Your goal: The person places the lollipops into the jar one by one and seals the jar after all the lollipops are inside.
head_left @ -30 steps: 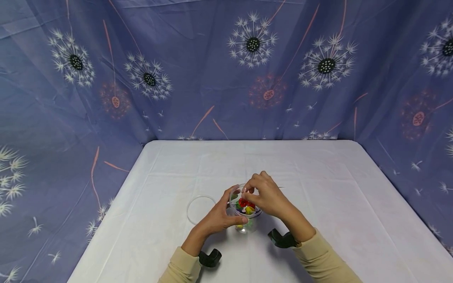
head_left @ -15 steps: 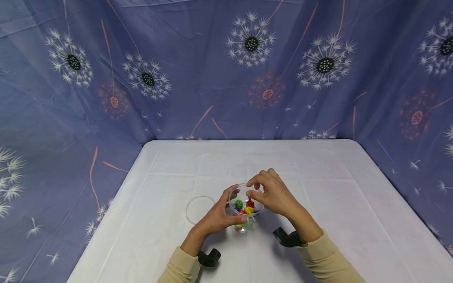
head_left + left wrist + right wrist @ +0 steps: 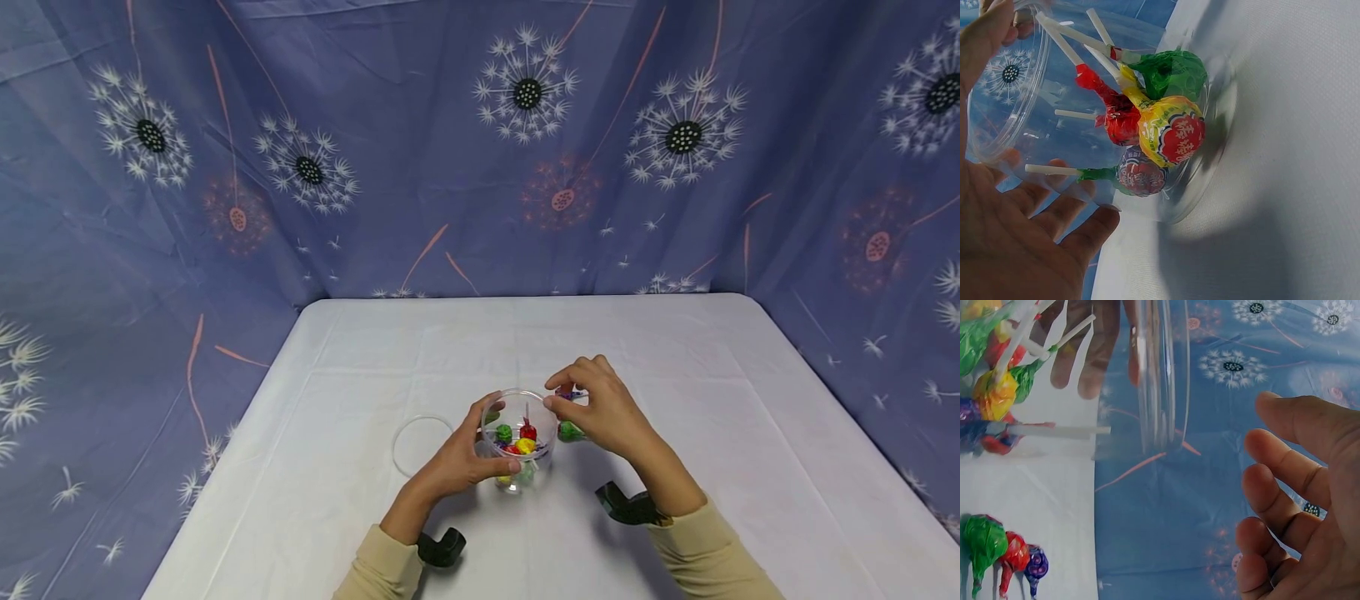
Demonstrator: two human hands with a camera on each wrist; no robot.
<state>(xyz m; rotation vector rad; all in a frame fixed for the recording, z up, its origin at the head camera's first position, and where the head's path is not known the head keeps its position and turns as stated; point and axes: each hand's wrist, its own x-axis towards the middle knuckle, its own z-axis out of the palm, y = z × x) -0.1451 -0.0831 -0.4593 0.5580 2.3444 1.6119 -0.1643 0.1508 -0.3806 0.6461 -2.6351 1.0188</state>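
In the head view, the left hand [image 3: 457, 462] grips the clear plastic jar [image 3: 525, 390], thumb at the near side, on the white-covered table [image 3: 375, 350]; its mouth faces up, though whether the base sits flat is hard to tell. A firm but light hold there would suit thin plastic and stop it sliding. The right hand [image 3: 600, 408] is just beside the rim, near a loose green lollipop [image 3: 570, 432], while a ring-shaped rim [image 3: 423, 417], perhaps a lid, lies well to the jar's left, out of the way. In the left wrist view, the left fingers are spread and curved round the wall; inside, a yellow-and-red lollipop [image 3: 1174, 130] overlaps a red lollipop [image 3: 1121, 119], most sticks pointing towards the mouth. Handling by stick ends seems wisest, one at a time, so crossed sticks do not drag neighbours. In the right wrist view, the right fingers are loosely bent, thumb apart, pinching nothing. Below the jar in that view, the loose green lollipop, a loose red lollipop [image 3: 1015, 552] and a purple lollipop [image 3: 1036, 562] lie side by side, so the wrist should clear them and the rim.
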